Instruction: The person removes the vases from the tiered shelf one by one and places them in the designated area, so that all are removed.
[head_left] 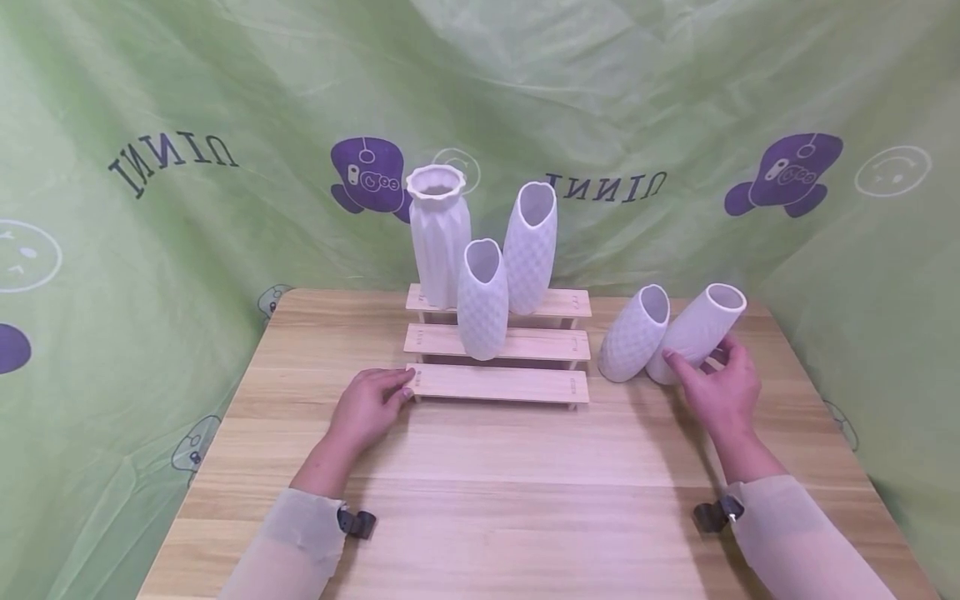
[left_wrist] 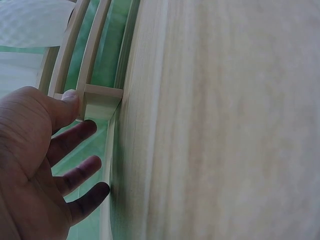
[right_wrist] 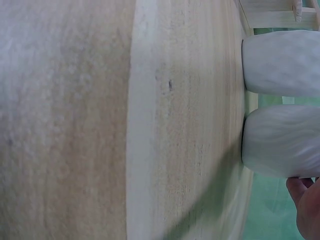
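Note:
A wooden three-step display stand (head_left: 498, 383) stands mid-table. My left hand (head_left: 375, 406) pinches the left end of its lowest step; in the left wrist view the thumb (left_wrist: 70, 102) lies against the board's end, other fingers spread. My right hand (head_left: 723, 387) holds a white vase (head_left: 697, 333) with a round mouth and wavy surface, thumb in front and fingers at its right side. Just left of it, a diamond-textured white vase (head_left: 633, 333) stands on the table. In the right wrist view only some fingers (right_wrist: 297, 190) show, against the wavy vase's lower side.
A fluted white vase (head_left: 441, 250) with a ruffled rim and a diamond-textured vase (head_left: 531, 250) stand on the top step. Another diamond-textured vase (head_left: 483, 308) is on the middle step. Green printed cloth (head_left: 487, 100) hangs behind and beside the wooden table (head_left: 525, 517).

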